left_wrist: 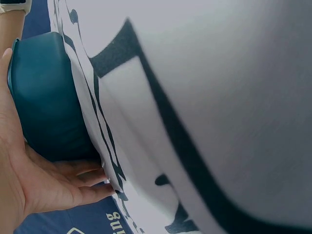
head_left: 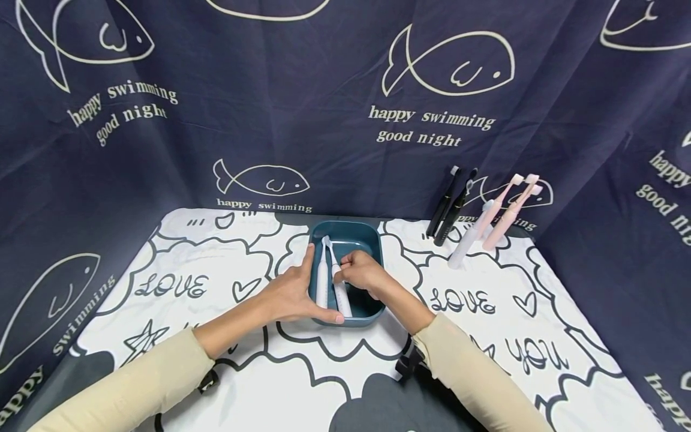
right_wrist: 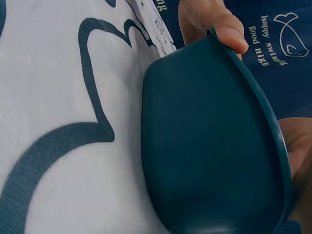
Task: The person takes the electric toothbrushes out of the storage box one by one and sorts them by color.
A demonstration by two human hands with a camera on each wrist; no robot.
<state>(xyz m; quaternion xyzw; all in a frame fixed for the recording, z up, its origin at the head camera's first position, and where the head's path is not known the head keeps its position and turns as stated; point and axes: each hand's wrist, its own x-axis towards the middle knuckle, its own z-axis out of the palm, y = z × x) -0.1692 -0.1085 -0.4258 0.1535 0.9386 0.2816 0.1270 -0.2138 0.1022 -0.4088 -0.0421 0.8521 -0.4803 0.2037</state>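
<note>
A teal plastic tray [head_left: 372, 240] sits mid-table on a cartoon-print cloth [head_left: 216, 264]. The left hand [head_left: 291, 294] cups its near-left wall with relaxed, straight fingers. Inside, the right hand [head_left: 360, 271] pinches one of two white electric toothbrushes [head_left: 322, 279]: light, stiff, likely slick, best held mid-handle.

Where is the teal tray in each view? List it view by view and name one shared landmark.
Head: the teal tray sits centre, between the left hand and right hand, two white toothbrushes inside.
Left wrist: upper left, outer wall against the palm.
Right wrist: centre right, underside and rim filling the frame.
Shared landmark: the white cloth with dark cloud outlines under the tray.
</note>
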